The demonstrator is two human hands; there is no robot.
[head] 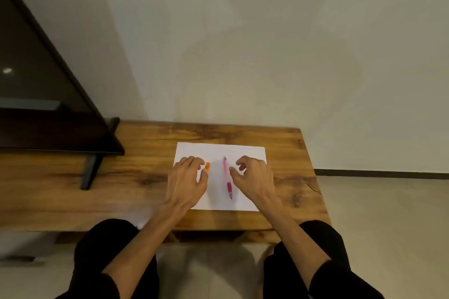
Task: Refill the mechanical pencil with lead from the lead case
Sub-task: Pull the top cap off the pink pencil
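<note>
Head view, looking down on a wooden table with strong brown grain, lower centre of the frame. A white sheet of paper lies flat on it.

Pink mechanical pencil with a darker pink grip lies on the paper, centre of the sheet, running near to far, untouched.

Small orange lead case lies on the paper left of the pencil, mostly hidden by fingers.

Left hand sits over the paper's left edge, fingers loosely curled; fingertips at the case, but contact cannot be told.

Right hand hovers just right of the pencil, fingers curled loosely, holding nothing; thumb tip near the barrel.

Dark framed screen on a black stand fills the left of the frame. Pale plain wall behind, across the upper frame.
</note>
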